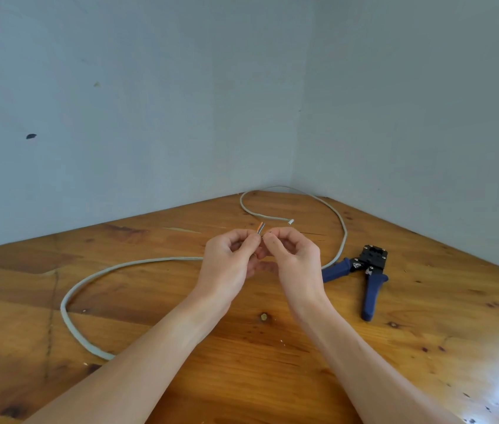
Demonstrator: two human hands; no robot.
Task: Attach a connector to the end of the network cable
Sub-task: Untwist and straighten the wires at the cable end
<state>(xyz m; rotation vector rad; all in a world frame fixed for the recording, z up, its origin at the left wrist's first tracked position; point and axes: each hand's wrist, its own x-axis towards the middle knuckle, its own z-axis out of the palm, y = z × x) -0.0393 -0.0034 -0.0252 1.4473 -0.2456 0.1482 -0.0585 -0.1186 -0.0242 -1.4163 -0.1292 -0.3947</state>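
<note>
A long grey network cable loops across the wooden table. My left hand pinches its stripped end between thumb and forefinger, and a short fan of coloured wires sticks up above my fingertips. My right hand has its fingers curled, with thumb and forefinger pinching the same wires from the right. Both hands are held just above the table's middle. I cannot tell whether a connector sits in my right fingers. The cable's other end lies on the table just behind my hands, with a small pale tip.
A crimping tool with blue handles and a black head lies on the table to the right of my right hand, its handles spread. Two grey walls meet in a corner behind the table. Small bits of debris dot the wood.
</note>
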